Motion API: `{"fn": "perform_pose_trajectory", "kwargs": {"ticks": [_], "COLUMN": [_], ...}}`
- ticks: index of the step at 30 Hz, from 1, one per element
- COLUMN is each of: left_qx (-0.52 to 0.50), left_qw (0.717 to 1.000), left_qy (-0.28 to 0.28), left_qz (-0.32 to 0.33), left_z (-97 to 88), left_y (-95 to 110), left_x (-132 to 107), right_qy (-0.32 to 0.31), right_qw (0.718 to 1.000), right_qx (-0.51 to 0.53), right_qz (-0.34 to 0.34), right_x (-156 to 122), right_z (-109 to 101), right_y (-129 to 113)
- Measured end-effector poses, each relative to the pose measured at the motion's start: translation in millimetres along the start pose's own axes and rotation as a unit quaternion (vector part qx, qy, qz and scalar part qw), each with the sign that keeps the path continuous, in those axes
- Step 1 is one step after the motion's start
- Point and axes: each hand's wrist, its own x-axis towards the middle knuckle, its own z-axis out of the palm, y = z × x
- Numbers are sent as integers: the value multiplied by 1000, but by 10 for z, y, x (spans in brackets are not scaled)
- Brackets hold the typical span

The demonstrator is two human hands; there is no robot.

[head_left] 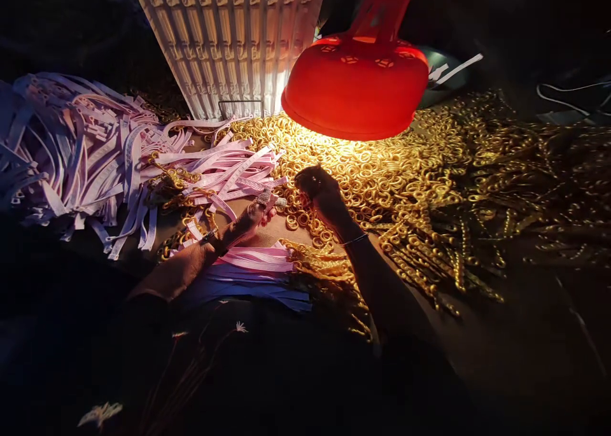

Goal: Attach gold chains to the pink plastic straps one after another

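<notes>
In the head view, I have my left hand point(247, 223) near the middle of the table, its wrapped fingertips pinched together on a pink strap point(270, 204). My right hand point(323, 193) is just to its right, over the near edge of the gold rings point(382, 175), fingers curled; it is too dark for me to tell whether they are clamped on a ring. Loose pink straps point(238, 175) lie just beyond the left hand, with a larger pile point(90, 149) further left. Nearer me, a flat pink bundle point(258, 258) lies above blue strips point(258, 287), with gold chains point(319, 261) at its right end. A red lamp point(358, 89) hangs over the rings, beside a ribbed panel point(233, 48).
</notes>
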Motion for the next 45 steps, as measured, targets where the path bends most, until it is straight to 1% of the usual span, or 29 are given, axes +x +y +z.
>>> {"fn": "perform_pose_trajectory", "kwargs": {"ticks": [3,6,10,13,15,19,21,23,26,28,30,33,36,39,40,42,45], "left_qx": [1,5,-10,-46,-62,-63,-56,-33,26,49,49,43,57,87,99,121,141], "left_qw": [1000,1000,1000,998,997,996,996,998,1000,999,999,997,994,987,983,976,965], "left_qy": [1,5,9,-5,-23,-58,-64,-52,-13,-4,-9,-22,-54,-93,-104,-120,-144], "left_qz": [5,1,-27,-47,-47,-39,-37,-23,8,6,-12,-54,-82,-102,-113,-137,-166], "left_z": [47,147,234,234,219,184,174,173,183,188,189,184,177,166,162,153,133], "left_y": [67,137,170,137,110,53,9,-38,-73,-44,36,250,501,650,660,624,489], "left_x": [-48,-68,-96,-89,-74,-57,-53,-48,-31,-17,-9,-48,-180,-395,-477,-643,-886], "right_qy": [-12,-19,-39,-15,-1,7,-4,-21,-42,-59,-90,-137,-170,-192,-195,-190,-168], "right_qw": [999,999,998,999,997,992,989,984,980,982,981,963,931,890,878,864,862], "right_qx": [-35,-28,-21,-44,-74,-126,-148,-174,-193,-177,-172,-229,-321,-413,-435,-465,-476], "right_qz": [2,9,39,14,-5,-10,-13,-19,-11,0,-12,-29,-18,-36,-41,-46,-55], "right_x": [-154,-270,-347,-365,-379,-394,-373,-328,-245,-199,-175,-221,-428,-788,-925,-1197,-1537], "right_z": [163,278,335,356,367,354,325,287,233,198,160,111,112,176,203,254,297], "right_y": [78,87,99,171,222,261,255,252,266,264,221,33,-265,-520,-569,-606,-567]}}
